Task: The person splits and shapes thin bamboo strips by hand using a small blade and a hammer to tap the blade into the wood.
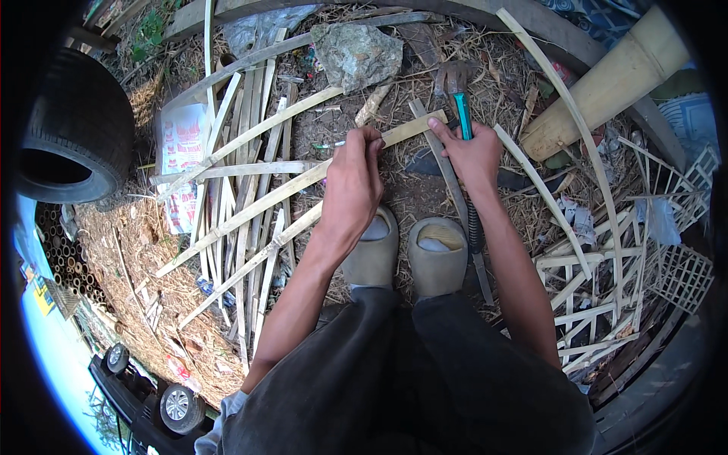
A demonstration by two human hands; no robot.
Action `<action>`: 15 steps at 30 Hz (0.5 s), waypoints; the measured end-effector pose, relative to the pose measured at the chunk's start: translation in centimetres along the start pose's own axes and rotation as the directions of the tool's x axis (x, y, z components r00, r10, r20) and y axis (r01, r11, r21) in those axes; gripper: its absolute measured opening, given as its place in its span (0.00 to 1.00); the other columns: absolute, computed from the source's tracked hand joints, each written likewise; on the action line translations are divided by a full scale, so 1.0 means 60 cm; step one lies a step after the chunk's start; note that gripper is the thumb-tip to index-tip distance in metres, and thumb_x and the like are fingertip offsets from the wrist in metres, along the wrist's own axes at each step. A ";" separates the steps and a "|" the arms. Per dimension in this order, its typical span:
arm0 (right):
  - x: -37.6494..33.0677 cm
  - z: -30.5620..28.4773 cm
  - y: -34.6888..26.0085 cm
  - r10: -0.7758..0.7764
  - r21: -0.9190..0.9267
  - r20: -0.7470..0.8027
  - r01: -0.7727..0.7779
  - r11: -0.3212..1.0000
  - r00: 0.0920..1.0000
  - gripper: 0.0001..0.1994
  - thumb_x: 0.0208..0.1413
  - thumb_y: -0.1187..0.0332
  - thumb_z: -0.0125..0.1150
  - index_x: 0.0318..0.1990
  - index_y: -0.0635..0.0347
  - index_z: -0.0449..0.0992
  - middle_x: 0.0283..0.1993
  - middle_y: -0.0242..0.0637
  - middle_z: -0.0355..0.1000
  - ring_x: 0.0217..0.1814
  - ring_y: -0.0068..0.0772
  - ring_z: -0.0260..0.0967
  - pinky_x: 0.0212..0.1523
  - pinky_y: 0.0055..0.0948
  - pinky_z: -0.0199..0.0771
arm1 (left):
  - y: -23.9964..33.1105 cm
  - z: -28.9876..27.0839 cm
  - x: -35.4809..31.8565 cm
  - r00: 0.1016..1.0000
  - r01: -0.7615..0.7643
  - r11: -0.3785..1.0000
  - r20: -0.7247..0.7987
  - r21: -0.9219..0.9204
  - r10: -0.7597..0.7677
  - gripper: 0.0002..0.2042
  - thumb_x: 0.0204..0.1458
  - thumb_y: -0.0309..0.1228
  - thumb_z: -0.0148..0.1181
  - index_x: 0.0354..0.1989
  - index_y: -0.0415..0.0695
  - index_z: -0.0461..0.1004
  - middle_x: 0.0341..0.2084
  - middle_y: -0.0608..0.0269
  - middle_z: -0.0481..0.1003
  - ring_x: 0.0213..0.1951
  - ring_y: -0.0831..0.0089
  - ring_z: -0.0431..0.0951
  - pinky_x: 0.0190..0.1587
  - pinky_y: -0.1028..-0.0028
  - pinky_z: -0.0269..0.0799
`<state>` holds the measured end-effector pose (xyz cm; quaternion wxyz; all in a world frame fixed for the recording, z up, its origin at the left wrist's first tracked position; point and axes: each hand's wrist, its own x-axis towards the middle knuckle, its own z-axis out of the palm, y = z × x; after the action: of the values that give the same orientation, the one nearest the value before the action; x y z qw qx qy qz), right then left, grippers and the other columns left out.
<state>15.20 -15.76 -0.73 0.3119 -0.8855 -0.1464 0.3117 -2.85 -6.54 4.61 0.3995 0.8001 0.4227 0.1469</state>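
Observation:
My left hand (353, 180) is closed on a long pale bamboo strip (413, 130), pinching it near its far right end. From there the strip slants down to the left, over other strips. My right hand (472, 154) grips a slim teal-handled tool (462, 115), its thumb against the strip's end. Beyond the handle's far end is a rusty, forked metal piece (453, 76); I cannot tell whether the two are joined. Below my hands are my feet in olive slides (438, 262). A darker flat strip (447, 171) passes under the held one.
Several loose bamboo strips (246, 144) lie crisscrossed on the left. A grey rock (358, 57) sits ahead, a tyre (76, 129) stands at far left. On the right are a thick bamboo pole (607, 83), curved strips (542, 189) and a lattice pile (599, 296). Straw litters the ground.

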 end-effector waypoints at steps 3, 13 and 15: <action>0.002 -0.006 0.001 -0.020 -0.005 -0.017 0.020 1.000 1.000 0.29 0.49 0.47 0.82 0.17 0.55 0.68 0.15 0.27 0.68 0.18 0.17 0.69 0.21 0.25 0.70 | 0.013 -0.020 0.006 0.991 0.068 0.983 0.125 -0.170 -0.047 0.06 0.65 0.20 0.57 0.48 0.35 0.72 0.33 0.53 0.84 0.36 0.68 0.86 0.42 0.71 0.80; -0.093 -0.062 -0.075 0.019 0.488 0.311 -0.177 0.855 0.950 0.21 0.53 0.65 0.81 0.23 0.57 0.67 0.27 0.38 0.80 0.24 0.21 0.73 0.26 0.25 0.74 | 0.019 -0.028 0.010 0.938 0.263 0.829 0.331 -0.494 -0.100 0.21 0.65 0.18 0.58 0.60 0.41 0.55 0.36 0.52 0.84 0.40 0.72 0.84 0.46 0.72 0.78; -0.101 -0.066 -0.105 -0.016 0.551 0.354 -0.195 0.812 0.935 0.21 0.54 0.69 0.79 0.24 0.55 0.66 0.30 0.41 0.81 0.27 0.23 0.76 0.30 0.26 0.78 | 0.024 -0.031 0.005 0.952 0.206 0.862 0.299 -0.464 -0.067 0.20 0.65 0.19 0.58 0.59 0.41 0.56 0.37 0.52 0.84 0.40 0.71 0.83 0.46 0.71 0.77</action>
<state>12.73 -15.52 8.51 0.5199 -0.6869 -0.0542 0.5049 -2.92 -5.80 6.85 0.6525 0.6530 0.3689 0.1088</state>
